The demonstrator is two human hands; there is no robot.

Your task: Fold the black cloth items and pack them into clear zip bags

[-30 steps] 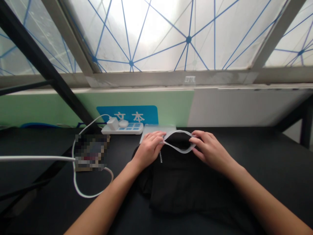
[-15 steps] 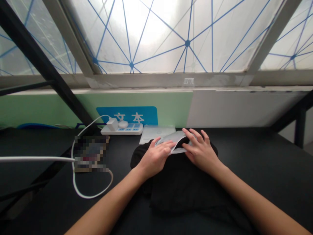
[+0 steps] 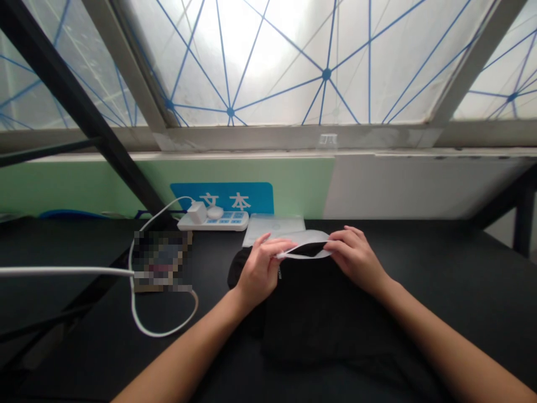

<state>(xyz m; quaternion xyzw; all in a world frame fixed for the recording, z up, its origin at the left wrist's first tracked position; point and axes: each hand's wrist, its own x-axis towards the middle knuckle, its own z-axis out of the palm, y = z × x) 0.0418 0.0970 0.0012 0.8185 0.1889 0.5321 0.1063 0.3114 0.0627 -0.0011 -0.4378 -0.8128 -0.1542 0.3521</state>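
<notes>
Between my hands is a pale, translucent pouch [image 3: 310, 235] that looks like plastic, its mouth parted on a dark inside. My left hand [image 3: 262, 263] is closed on the pouch's left edge, fingers lying along the rim. At the opposite edge, my right hand [image 3: 354, 257] pinches the corner of the mouth. Black cloth [image 3: 327, 319] lies below the pouch and toward me, its outline hard to separate from the dark table. A clear flat packet [image 3: 272, 224] rests just behind my left hand.
At the back left, a white power strip [image 3: 213, 224] carries a plugged-in charger [image 3: 196, 212]. A white cable [image 3: 145, 327] loops over a blurred-out object [image 3: 163, 260] on the left. Black metal bars [image 3: 79, 106] slant down at that side. A window stands behind the black table [image 3: 453, 291].
My right hand has shifted right and from spread fingers over the pouch to a pinch at its edge. The pouch's mouth is now stretched wider sideways. The view has shifted slightly.
</notes>
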